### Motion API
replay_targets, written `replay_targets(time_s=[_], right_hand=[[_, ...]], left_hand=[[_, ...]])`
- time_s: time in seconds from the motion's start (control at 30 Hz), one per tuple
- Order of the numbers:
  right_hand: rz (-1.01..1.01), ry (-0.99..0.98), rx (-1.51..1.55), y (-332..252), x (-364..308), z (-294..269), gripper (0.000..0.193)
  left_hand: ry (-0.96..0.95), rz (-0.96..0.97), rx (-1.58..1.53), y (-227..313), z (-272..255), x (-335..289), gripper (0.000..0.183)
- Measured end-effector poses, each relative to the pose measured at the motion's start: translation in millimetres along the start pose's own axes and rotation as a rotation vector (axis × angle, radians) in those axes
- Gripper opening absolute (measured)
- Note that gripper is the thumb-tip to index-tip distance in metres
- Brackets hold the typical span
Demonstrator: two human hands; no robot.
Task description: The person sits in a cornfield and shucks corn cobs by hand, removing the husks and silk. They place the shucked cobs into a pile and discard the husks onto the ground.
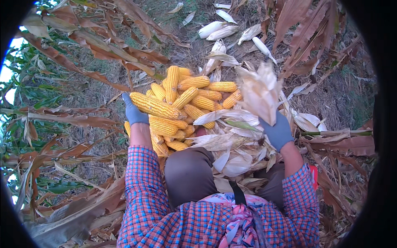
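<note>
A yellow cob (155, 106) in our left hand (135, 112), a pale husk (259, 91) at our right hand (278, 131).
Our gloved left fingers curl around the cob's outer end, at the left of the heaped cobs (185, 98). The blurred husk meets our right hand beside loose husks (235, 145); its fingers are hidden, so we cannot tell how far they close.

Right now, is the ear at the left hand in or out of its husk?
Out: bare yellow kernels show along the corn ear at the gloved left hand.
</note>
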State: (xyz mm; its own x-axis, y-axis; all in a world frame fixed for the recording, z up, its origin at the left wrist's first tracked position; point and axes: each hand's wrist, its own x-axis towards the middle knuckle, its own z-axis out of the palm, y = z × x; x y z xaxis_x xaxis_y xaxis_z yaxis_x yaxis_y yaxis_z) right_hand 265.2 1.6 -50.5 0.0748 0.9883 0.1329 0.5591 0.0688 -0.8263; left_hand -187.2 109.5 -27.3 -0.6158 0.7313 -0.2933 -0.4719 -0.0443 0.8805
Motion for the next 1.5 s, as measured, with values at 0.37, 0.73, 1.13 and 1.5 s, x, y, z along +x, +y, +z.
replay_targets(time_s=[0.37,0.73,1.13,1.5], right_hand=[[0.218,-0.186,0.183,-22,6,-17,0.047],[0.589,-0.167,0.506,-34,14,-35,0.040],[0.132,-0.213,0.022,-36,-16,16,0.043],[0.128,-0.454,0.247,-34,-6,4,0.059]], left_hand=[[-0.089,-0.051,0.920,-74,-109,71,0.060],[-0.352,0.072,0.795,-39,-9,-2,0.035],[-1.225,-0.297,0.701,-90,138,-251,0.070],[-0.875,-0.521,0.117,-124,145,-240,0.038]])
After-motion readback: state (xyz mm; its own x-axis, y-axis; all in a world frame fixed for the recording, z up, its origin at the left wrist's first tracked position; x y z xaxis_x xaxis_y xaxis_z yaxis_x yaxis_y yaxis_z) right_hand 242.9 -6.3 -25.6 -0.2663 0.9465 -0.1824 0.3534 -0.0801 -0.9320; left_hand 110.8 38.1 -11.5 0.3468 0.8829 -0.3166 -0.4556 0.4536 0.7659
